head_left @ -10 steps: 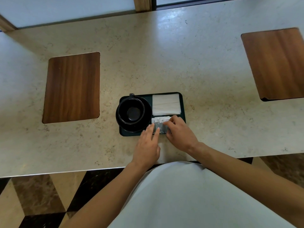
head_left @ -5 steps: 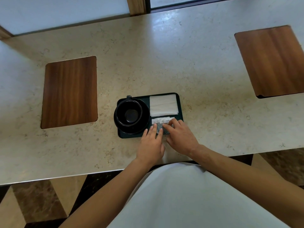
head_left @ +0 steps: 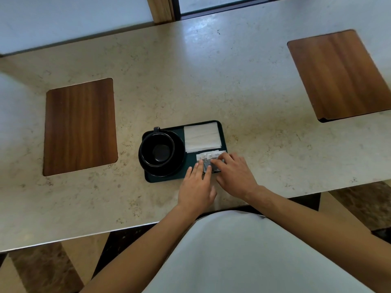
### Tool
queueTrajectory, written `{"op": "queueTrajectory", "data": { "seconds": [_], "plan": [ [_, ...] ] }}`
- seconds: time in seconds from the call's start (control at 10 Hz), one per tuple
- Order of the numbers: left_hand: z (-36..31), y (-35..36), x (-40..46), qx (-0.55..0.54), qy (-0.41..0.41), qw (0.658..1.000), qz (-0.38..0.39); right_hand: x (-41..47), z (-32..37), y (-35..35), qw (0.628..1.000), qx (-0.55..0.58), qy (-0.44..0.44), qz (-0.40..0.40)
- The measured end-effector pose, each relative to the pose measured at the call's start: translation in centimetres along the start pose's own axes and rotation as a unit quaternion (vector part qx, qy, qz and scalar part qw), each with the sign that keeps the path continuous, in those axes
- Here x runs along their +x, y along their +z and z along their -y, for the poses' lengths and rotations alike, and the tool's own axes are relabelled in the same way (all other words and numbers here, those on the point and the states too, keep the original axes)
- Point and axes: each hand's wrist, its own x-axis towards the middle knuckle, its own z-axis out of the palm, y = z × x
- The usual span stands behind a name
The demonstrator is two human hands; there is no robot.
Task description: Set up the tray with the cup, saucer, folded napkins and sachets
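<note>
Nearest the body, both hands sit on the tray's 5 o'clock corner. Left hand (head_left: pixel 197 188): fingers straight and flat, tips pressing the near-left edge of the sachets (head_left: pixel 208 159), holding nothing. Right hand (head_left: pixel 234 176): fingers lightly bent, tips on the right end of the same row; can't tell if it's pinching one or just nudging.

Change over the last second: the left hand has slid in from beside the right until the two nearly touch, and the sachet fan has tightened into a squarer row. Cup, saucer and napkins haven't shifted on the tray.

Sachets: overlapping row at the tray's 4–5 o'clock, just below the napkins (head_left: pixel 202 136), white tops showing past the fingertips. Napkins: folded stack filling 1–2 o'clock, edges roughly square to the tray (head_left: pixel 163 179) rim. Cup (head_left: pixel 157 149): upright on the saucer (head_left: pixel 179 154), 9 o'clock half, handle toward 11. Saucer overhangs the tray's left rim slightly.

Read: all four items are aboard; this looks like final alignment. Task nearly done, only hand release left.

Further out: counter (head_left: pixel 190 81) with wood panels at 9 and 2 o'clock.
</note>
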Motion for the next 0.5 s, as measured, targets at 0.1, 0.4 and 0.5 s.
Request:
{"op": "queueTrajectory", "data": {
  "seconds": [0.1, 0.4, 0.5],
  "plan": [
    [0.2, -0.1, -0.1, -0.012, 0.003, 1.000, 0.002, 0.0, -0.2, 0.0, 1.000, 0.002, -0.004, 0.008],
    [-0.9, -2.2, -1.5, -0.136, -0.023, 0.988, -0.072, 0.6, -0.8, -0.3, 0.998, 0.042, -0.030, -0.023],
    [-0.5, -2.6, -1.7, -0.148, -0.022, 0.980, -0.129, 0.9, -0.7, -0.4, 0.998, 0.061, -0.025, -0.022]
  ]
}}
